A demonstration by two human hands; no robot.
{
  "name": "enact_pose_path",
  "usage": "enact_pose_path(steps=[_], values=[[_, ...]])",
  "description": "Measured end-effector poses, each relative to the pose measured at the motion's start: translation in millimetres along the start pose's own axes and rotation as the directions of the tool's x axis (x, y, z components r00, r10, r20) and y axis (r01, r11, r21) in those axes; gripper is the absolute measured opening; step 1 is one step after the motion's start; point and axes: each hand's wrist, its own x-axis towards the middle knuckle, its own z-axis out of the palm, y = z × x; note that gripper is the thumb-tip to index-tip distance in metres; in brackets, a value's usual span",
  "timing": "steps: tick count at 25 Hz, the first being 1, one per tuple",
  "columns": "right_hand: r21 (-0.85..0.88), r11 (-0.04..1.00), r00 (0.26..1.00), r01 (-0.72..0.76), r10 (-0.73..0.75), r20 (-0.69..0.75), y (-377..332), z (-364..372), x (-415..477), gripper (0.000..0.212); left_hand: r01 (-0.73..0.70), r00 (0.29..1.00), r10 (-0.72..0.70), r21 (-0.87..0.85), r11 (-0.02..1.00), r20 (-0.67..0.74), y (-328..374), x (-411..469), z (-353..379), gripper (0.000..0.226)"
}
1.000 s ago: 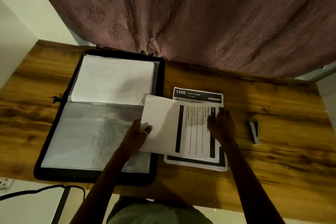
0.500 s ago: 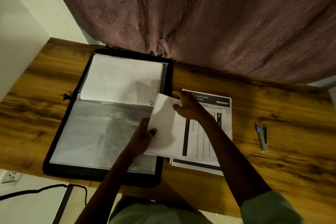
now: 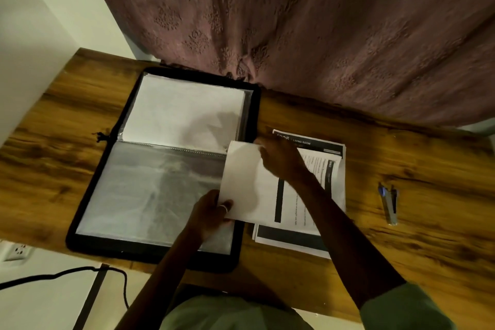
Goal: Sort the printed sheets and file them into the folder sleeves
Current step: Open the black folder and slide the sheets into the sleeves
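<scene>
sheet poised at the open folder

left hand pinches the near corner of the top sheet, thumb on top. right hand curls over its far edge, seemingly gripping it. this two-point hold looks meant to keep the paper flat and steerable toward the empty sleeve of the folder, whose right rim it overlaps. the printed stack lies beneath, within reach.

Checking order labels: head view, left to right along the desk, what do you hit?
black folder, lying open → loose sheet over the folder's right edge → stack of printed sheets → blue-grey tool, lying alone on the wood.
</scene>
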Motion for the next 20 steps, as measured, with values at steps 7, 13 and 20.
enact_pose_path(steps=[7,13,20], values=[[-0.328,0.903,0.917,0.279,-0.352,-0.189,-22.3,60.5,-102.5,0.037,-0.009,0.998,0.014,-0.082,0.997,0.06,-5.6,-3.4,-3.8,0.024],[-0.277,0.921,0.95,0.276,-0.305,-0.069,-19.8,89.9,-132.0,0.058,0.095,0.993,-0.058,-0.417,0.904,0.1,-12.2,-8.6,-4.1,0.029],[-0.257,0.917,0.919,0.305,-0.354,-0.172,-20.5,93.4,-134.2,0.041,-0.024,1.0,0.024,-0.113,0.993,-0.002,-13.1,-2.9,0.3,0.025]])
